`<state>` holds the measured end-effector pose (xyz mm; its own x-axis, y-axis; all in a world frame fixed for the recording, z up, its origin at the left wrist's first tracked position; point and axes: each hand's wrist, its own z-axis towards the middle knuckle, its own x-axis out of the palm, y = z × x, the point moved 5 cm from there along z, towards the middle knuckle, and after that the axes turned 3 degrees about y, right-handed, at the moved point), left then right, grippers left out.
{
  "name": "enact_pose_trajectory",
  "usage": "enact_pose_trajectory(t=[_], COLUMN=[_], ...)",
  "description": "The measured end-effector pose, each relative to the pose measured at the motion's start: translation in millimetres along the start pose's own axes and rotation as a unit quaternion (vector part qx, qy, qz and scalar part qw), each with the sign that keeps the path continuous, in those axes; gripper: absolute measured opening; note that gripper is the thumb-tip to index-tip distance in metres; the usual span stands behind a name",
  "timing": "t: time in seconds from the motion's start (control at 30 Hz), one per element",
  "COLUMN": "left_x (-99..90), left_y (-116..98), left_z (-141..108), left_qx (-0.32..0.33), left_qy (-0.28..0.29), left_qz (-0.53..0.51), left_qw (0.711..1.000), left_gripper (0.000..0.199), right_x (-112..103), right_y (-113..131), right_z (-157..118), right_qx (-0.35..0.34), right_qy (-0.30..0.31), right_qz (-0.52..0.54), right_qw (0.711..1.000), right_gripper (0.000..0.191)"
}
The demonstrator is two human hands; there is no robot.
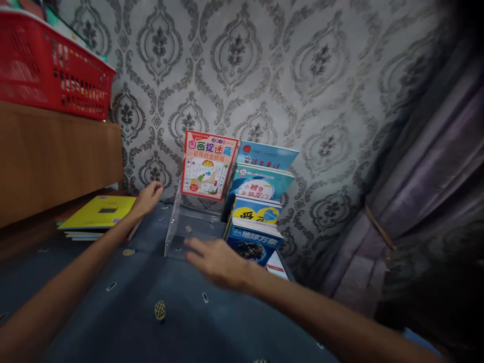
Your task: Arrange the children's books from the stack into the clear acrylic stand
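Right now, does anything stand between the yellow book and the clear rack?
Yes, in this view: the left hand is between the yellow book and the clear rack, whose side panel rises on that side.

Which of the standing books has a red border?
The leftmost standing book, set in the clear rack; the row of books to its right shows mostly blue covers instead.

My left hand (148, 200) and right hand (217, 261) are both bare, as are my 2 forearms, slim, smooth in outline and narrowing toward the wrists. My right fingers look slightly blurred, so their finer details are unclear.
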<state>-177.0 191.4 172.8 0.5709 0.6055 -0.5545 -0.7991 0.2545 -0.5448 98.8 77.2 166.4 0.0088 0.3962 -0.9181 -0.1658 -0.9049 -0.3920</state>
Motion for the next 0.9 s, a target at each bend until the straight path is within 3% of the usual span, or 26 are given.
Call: enact_pose_trajectory(t=[0.07, 0.17, 0.33, 0.53, 0.7, 0.9], left_x=[-5.9, -17.2, -38.9, -53.3, -49.7, -55.7], left_y=[16, 37, 73, 106, 106, 99], left_z=[-30, -74, -122, -142, -145, -143], left_qx=[-0.003, -0.007, -0.044, -0.114, -0.112, -0.104], left_qy=[0.007, 0.019, 0.063, 0.097, 0.087, 0.081], left_qz=[0.039, 0.136, 0.382, 0.428, 0.436, 0.426], left_qw=[0.999, 0.991, 0.921, 0.891, 0.889, 0.895], left_gripper=[0.029, 0.028, 0.051, 0.064, 0.056, 0.045], right_x=[39, 91, 138, 142, 141, 142], right_y=[32, 61, 82, 79, 74, 75], right_z=[-12, -29, -48, -48, -49, -49], right_qx=[-0.030, 0.042, 0.154, 0.186, 0.197, 0.194], right_qy=[0.009, 0.007, -0.105, -0.155, -0.167, -0.176], right_qz=[0.079, 0.175, 0.329, 0.428, 0.459, 0.465], right_qw=[0.996, 0.984, 0.926, 0.870, 0.850, 0.845], right_gripper=[0.019, 0.021, 0.031, 0.028, 0.028, 0.027])
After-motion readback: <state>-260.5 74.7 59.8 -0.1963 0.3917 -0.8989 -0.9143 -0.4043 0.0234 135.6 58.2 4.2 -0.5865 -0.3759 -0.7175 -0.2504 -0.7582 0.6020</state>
